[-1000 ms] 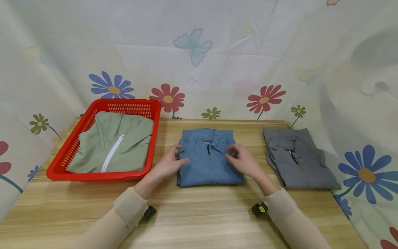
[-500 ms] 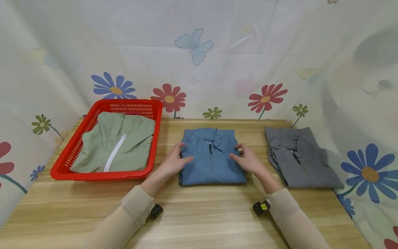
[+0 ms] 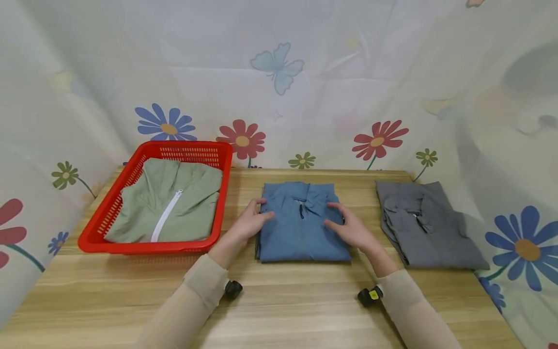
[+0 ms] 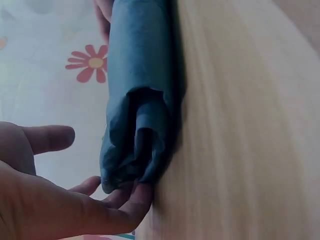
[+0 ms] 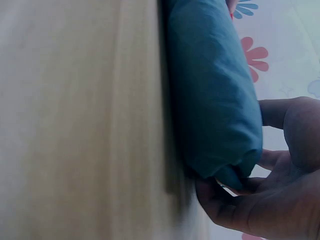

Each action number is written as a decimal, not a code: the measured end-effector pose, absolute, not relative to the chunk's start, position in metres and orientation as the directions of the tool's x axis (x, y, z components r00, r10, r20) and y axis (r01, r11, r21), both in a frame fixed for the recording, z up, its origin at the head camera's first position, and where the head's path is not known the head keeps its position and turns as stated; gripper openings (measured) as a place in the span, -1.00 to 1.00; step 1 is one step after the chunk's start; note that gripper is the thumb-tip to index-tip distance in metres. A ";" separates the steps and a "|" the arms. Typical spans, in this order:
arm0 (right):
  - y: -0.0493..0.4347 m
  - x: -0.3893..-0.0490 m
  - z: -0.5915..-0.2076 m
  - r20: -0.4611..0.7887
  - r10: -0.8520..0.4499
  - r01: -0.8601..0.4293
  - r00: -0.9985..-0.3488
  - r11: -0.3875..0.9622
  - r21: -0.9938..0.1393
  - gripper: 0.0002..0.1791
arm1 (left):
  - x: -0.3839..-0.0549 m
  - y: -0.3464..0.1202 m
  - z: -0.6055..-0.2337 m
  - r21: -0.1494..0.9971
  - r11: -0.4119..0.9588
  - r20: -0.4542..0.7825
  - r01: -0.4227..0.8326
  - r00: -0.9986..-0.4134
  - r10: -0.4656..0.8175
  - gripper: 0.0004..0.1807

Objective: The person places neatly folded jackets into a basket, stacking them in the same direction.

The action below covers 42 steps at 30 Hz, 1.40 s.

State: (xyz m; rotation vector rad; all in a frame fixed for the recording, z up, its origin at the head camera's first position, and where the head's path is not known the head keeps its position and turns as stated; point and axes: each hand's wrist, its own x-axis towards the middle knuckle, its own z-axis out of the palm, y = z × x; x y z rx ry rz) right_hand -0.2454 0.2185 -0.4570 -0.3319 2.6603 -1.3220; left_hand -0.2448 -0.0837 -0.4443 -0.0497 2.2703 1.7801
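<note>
A neatly folded blue jacket (image 3: 301,240) with a collar and black zip pull lies mid-table. At its left side is my left hand (image 3: 248,222), fingertips touching the folded edge and thumb lifted over the top. In the left wrist view the edge's layers show, with the left fingers (image 4: 120,212) under its end. My right hand (image 3: 352,228) is at the opposite side, thumb over the front panel. The right wrist view shows the right fingers (image 5: 215,205) bent loosely at the jacket's rounded end, beside the tabletop; some fingertips are hidden behind the cloth.
A red plastic basket (image 3: 226,194) stands on the left of the wooden table (image 3: 301,300), holding a folded light green jacket (image 3: 192,220) with a white zip. To the right lies a folded grey jacket (image 3: 440,247). A flowered curtain (image 3: 331,116) hangs behind.
The whole head view has shifted slightly, with everything appearing a little further right. Both hands stay at the blue jacket's sides with small finger shifts; the right fingers moved outward, then back in.
</note>
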 end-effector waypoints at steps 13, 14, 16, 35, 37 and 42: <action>0.225 -0.242 -0.447 -0.110 -0.284 -0.071 -0.952 0.557 -0.828 -0.34 | -0.249 -0.080 -0.447 0.956 0.182 -0.256 -0.228 -0.955 0.150 -0.33; 0.226 -0.242 -0.447 -0.106 -0.287 -0.075 -0.952 0.554 -0.829 -0.35 | -0.250 -0.080 -0.447 0.955 0.183 -0.261 -0.232 -0.953 0.152 -0.33; 0.227 -0.243 -0.448 -0.101 -0.286 -0.073 -0.953 0.539 -0.839 -0.37 | -0.251 -0.079 -0.446 0.952 0.179 -0.276 -0.248 -0.949 0.151 -0.33; 0.235 -0.253 -0.451 -0.157 -0.330 0.000 -0.931 0.429 -0.903 -0.41 | -0.252 -0.076 -0.452 0.980 0.068 -0.197 -0.186 -0.953 0.231 -0.36; 0.235 -0.255 -0.450 -0.161 -0.336 0.001 -0.928 0.430 -0.903 -0.40 | -0.252 -0.076 -0.451 0.981 0.078 -0.194 -0.180 -0.952 0.237 -0.36; 0.236 -0.256 -0.446 -0.174 -0.350 0.012 -0.920 0.420 -0.908 -0.39 | -0.251 -0.076 -0.448 0.976 0.108 -0.209 -0.188 -0.949 0.234 -0.36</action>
